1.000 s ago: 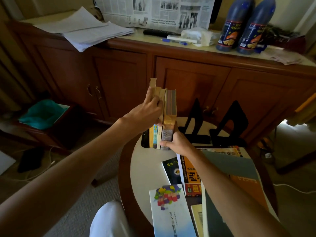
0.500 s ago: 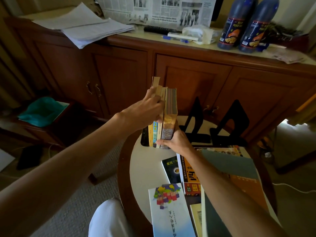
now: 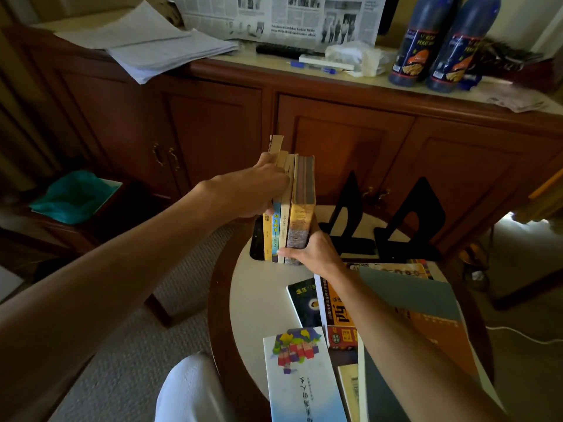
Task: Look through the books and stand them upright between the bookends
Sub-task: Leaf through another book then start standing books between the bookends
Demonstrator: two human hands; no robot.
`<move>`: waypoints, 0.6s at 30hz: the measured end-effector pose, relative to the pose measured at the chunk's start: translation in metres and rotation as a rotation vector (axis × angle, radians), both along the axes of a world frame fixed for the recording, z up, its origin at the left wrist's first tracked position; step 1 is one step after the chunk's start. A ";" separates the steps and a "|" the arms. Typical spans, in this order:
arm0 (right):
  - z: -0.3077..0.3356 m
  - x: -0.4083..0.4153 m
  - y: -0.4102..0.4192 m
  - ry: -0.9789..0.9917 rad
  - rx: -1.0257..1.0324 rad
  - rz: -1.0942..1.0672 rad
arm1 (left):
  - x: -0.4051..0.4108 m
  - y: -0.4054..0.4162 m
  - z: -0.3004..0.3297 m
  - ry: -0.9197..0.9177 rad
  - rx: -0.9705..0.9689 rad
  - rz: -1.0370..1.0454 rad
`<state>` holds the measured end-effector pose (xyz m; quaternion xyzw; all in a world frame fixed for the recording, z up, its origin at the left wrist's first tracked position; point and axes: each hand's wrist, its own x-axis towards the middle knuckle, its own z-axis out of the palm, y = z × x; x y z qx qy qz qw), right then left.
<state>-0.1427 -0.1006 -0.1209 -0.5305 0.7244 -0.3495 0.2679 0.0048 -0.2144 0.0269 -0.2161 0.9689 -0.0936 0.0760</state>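
Several books (image 3: 297, 205) stand upright in a row at the far left of the round white table (image 3: 256, 300), next to a black bookend base (image 3: 256, 242) on their left. My left hand (image 3: 253, 190) grips the upper left side of the row. My right hand (image 3: 313, 254) holds the bottom of the rightmost thick book, fingers wrapped across its spine. Two more black bookends (image 3: 347, 205) (image 3: 417, 214) stand free to the right. More books lie flat nearer me: a white one with colourful blocks (image 3: 301, 376), a dark one (image 3: 303, 303), an orange one (image 3: 338, 312) and a grey-blue one (image 3: 408, 300).
A wooden cabinet (image 3: 335, 138) runs behind the table, its top carrying papers (image 3: 158, 44), a newspaper (image 3: 280, 19), a pen and two dark bottles (image 3: 441, 44). A low side table with a teal cloth (image 3: 73, 196) stands at left. My knee in white (image 3: 189, 391) is by the table's edge.
Both hands stay on the upright row. My right hand's fingers have reached further left across the bottom of the spines; the books barely move.
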 end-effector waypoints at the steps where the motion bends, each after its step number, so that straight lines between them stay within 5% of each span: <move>1: -0.001 -0.001 0.000 0.002 0.005 -0.001 | 0.000 0.000 -0.001 0.003 -0.006 0.000; 18: -0.010 -0.001 -0.003 0.112 0.082 0.050 | 0.007 -0.009 -0.011 0.109 0.029 -0.027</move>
